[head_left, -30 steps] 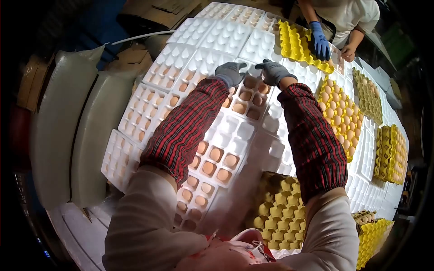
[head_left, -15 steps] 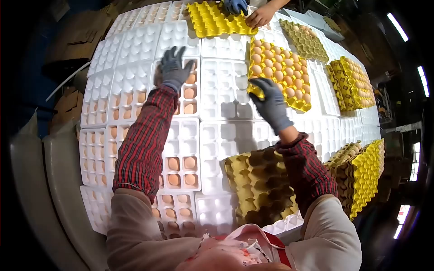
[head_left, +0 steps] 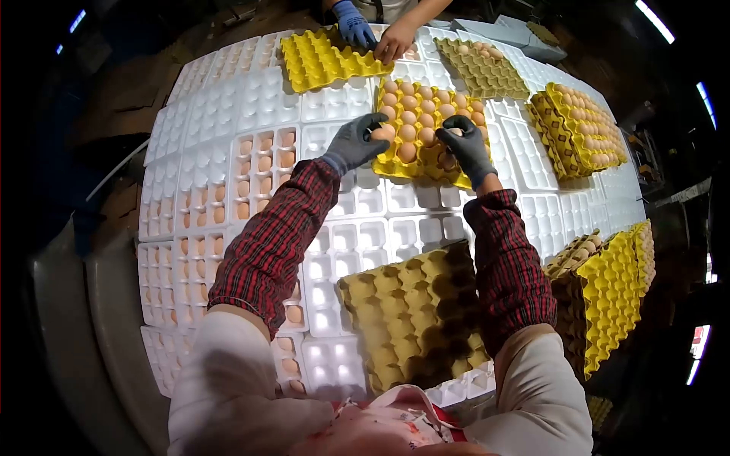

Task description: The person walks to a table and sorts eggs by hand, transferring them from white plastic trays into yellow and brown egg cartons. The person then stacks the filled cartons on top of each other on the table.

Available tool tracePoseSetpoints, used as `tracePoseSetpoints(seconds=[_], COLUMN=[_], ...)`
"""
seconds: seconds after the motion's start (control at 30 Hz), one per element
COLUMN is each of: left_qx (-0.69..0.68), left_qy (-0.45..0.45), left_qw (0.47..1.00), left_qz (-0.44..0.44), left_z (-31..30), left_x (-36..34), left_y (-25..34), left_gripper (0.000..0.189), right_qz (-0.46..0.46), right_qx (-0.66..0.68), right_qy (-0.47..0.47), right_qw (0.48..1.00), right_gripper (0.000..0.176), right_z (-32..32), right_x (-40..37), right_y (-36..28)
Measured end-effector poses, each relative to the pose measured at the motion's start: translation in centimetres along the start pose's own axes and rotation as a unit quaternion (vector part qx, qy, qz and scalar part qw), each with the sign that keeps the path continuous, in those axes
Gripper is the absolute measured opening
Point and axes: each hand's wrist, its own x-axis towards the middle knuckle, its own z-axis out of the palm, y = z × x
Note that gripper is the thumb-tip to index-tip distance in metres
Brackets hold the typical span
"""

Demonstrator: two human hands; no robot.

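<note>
My left hand, in a grey glove, grips brown eggs at the left edge of a yellow egg tray. Over the same tray's right part, my right hand, gloved too, has its fingers curled around an egg. Rows of brown eggs fill much of this tray. White foam trays lie beneath and around it; some to the left hold eggs.
An empty brownish tray lies near my body. Stacked egg trays stand at right, with more nearer. Across the table, a co-worker's gloved hand and bare hand touch a yellow tray.
My left hand has moved right from the foam trays to the egg tray and closed on eggs. My right hand has shifted from the tray's left edge onto its eggs. The view has shifted.
</note>
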Motion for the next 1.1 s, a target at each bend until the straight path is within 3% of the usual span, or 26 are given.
tracePoseSetpoints(seconds=[0.07,0.1,0.13,0.2,0.23,0.27,0.3,0.33,0.37,0.4,0.43,0.47,0.5,0.53,0.6,0.63,0.67,0.77,0.8,0.87,0.93,0.97,1.0,1.03,1.07,1.1], left_qx=[-0.272,-0.127,0.214,0.489,0.552,0.536,0.522,0.509,0.466,0.276,0.072,-0.134,-0.26,-0.297,0.124,0.361,0.58,0.581,0.638,0.527,0.22,-0.13,-0.464,-0.61,-0.741,-0.777], left_qy=[0.044,0.042,-0.002,-0.101,-0.095,-0.103,-0.108,-0.11,-0.092,-0.055,-0.013,0.03,0.021,0.017,-0.01,0.019,0.042,0.02,-0.045,-0.049,0.106,0.076,0.032,-0.008,-0.05,-0.044], left_qw=[0.96,0.99,0.975,0.861,0.826,0.836,0.844,0.852,0.87,0.955,0.996,0.99,0.965,0.954,0.989,0.93,0.813,0.805,0.764,0.845,0.969,0.985,0.878,0.784,0.661,0.618], left_qz=[-0.05,-0.048,0.064,0.098,0.057,0.056,0.056,0.055,0.134,0.097,0.058,0.018,-0.019,-0.04,0.075,0.063,0.037,-0.117,-0.087,-0.079,-0.038,-0.086,-0.114,-0.113,-0.113,-0.111], left_z=[0.0,0.7,1.6,5.0,6.7,7.2,7.2,6.7,5.5,4.6,3.8,2.8,0.3,-1.3,-1.5,0.5,2.9,5.2,4.9,1.4,-1.2,-2.9,-4.9,-7.5,-9.8,-11.5], left_x=[1.3,1.9,2.4,2.2,2.6,2.6,2.8,2.9,1.7,1.4,1.2,1.2,1.0,1.5,3.7,4.3,5.5,6.2,6.6,4.7,1.7,0.0,-1.6,-4.0,-6.7,-9.0], left_y=[-0.7,-0.8,0.2,2.2,2.0,2.2,2.7,3.1,3.0,2.1,1.1,0.2,1.6,1.0,-1.5,-2.7,-3.6,0.4,0.9,2.7,0.1,-0.8,-1.4,-2.3,-2.9,-2.8], left_gripper=[0.042,0.031,0.037,0.04,0.035,0.032,0.029,0.027,0.036,0.04,0.045,0.05,0.064,0.059,0.049,0.043,0.036,0.03,0.032,0.042,0.05,0.048,0.047,0.048,0.049,0.052], right_qz=[-0.202,-0.097,-0.082,-0.052,-0.039,-0.081,-0.009,0.064,0.093,0.122,0.111,0.047,-0.072,-0.189,-0.129,-0.104,-0.08,-0.073,-0.111,-0.149,-0.184,0.065,0.119,0.032,0.077,0.135], right_qx=[-0.375,-0.484,-0.497,-0.524,-0.449,-0.23,0.017,0.262,0.324,0.385,0.289,0.042,-0.193,-0.412,-0.52,-0.55,-0.566,-0.585,-0.56,-0.545,-0.364,-0.14,0.178,0.242,0.367,0.476], right_qy=[0.001,-0.094,-0.108,-0.133,-0.062,-0.01,-0.012,-0.016,-0.038,-0.057,-0.087,-0.098,-0.084,-0.067,-0.07,-0.07,-0.101,-0.122,-0.106,-0.106,-0.046,-0.022,-0.117,-0.148,-0.203,-0.247], right_qw=[0.905,0.864,0.857,0.839,0.891,0.97,1.0,0.963,0.941,0.913,0.947,0.993,0.975,0.889,0.841,0.826,0.814,0.799,0.814,0.818,0.912,0.988,0.97,0.958,0.905,0.833], right_gripper=[0.025,0.037,0.039,0.042,0.041,0.039,0.039,0.039,0.042,0.044,0.041,0.035,0.032,0.029,0.028,0.027,0.027,0.031,0.033,0.031,0.035,0.027,0.032,0.036,0.041,0.045], right_z=[1.8,2.5,2.8,3.1,2.6,1.1,0.0,-0.5,-0.7,-1.0,-1.2,-0.1,1.1,2.6,5.8,6.8,7.0,7.3,6.8,5.9,4.5,5.1,4.7,6.9,8.9,10.9], right_x=[0.6,3.4,3.1,1.7,0.8,3.3,2.8,1.7,1.1,0.7,1.7,2.7,3.3,3.6,4.1,4.0,3.8,4.4,4.9,5.2,4.3,3.8,3.5,2.0,0.7,-0.5], right_y=[-1.6,0.1,-1.1,-4.9,-4.6,1.8,1.7,0.6,-0.7,-1.6,-1.0,-0.9,-1.1,-1.1,-1.1,-2.2,-3.5,-3.9,-3.0,-2.9,-2.3,-3.1,-3.2,-2.9,-2.9,-2.8])
